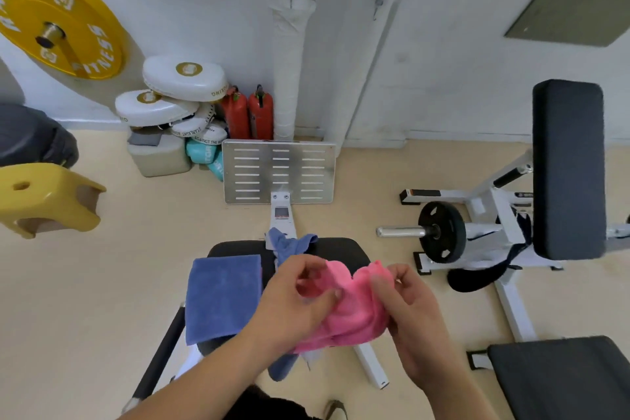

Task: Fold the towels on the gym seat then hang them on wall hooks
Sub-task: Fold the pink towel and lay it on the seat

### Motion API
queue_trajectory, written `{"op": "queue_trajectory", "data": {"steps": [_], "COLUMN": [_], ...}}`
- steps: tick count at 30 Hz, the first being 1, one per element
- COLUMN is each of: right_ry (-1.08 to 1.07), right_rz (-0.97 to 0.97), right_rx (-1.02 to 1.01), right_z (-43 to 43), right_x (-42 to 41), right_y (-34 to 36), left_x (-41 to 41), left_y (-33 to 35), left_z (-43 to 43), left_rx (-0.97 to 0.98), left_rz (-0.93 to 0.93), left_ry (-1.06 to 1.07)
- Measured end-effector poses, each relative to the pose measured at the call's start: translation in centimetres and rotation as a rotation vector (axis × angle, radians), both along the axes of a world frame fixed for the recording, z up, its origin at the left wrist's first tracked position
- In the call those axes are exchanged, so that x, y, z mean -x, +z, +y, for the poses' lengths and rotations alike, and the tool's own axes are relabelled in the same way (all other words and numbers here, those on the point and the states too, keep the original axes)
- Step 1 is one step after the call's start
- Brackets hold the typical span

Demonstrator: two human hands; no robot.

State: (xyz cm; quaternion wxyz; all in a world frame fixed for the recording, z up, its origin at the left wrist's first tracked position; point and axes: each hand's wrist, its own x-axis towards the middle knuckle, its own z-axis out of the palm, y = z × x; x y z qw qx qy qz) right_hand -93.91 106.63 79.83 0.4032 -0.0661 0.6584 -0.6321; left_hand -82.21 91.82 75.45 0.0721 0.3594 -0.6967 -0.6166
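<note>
Pink towel [351, 312] held over the gym seat [344, 249]
Folded blue towel [223, 297] lies at the seat's 9 o'clock, crumpled blue towel [289, 245] at 12 o'clock; left hand [295, 305] and right hand [410, 312] pinch the pink towel with curled fingers; a weight plate [441, 232] stands at 3 o'clock.

Soft, even light fills the room. The white wall [443, 44] and pale floor [102, 300] read bright, and the yellow weight plate [61, 14] casts only a faint, soft-edged shadow beside it. The metal footplate [254, 174] carries a dull sheen (brightest near its lower middle). Wide-angle distortion bows that plate and the wall lines toward the edges. The left hand [293, 303], right hand [416, 317] and pink towel [347, 310] are slightly smeared, and fine detail everywhere is soft.
</note>
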Motion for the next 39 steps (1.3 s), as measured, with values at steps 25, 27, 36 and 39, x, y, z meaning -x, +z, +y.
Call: {"op": "queue_trajectory", "data": {"steps": [25,27,36,39], "right_ry": [0.46,0.43,0.28,0.23], "right_rz": [1.406,1.409,1.036,0.958], "right_rx": [-0.017,-0.067,-0.354,-0.393], "right_z": [19.0,19.9,23.0,23.6], "right_x": [8.3,9.0,14.6,16.2], "right_y": [11.0,11.6,8.1,6.6], "left_x": [6.3,5.8,2.0,1.4], "left_y": [18.2,19.0,20.8,20.8], "left_z": [18.6,18.5,15.9,14.7], "left_rx": [0.454,0.476,0.462,0.388], "left_rz": [0.135,0.077,-0.01,0.078], "left_ry": [-0.328,-0.375,-0.245,-0.06]}}
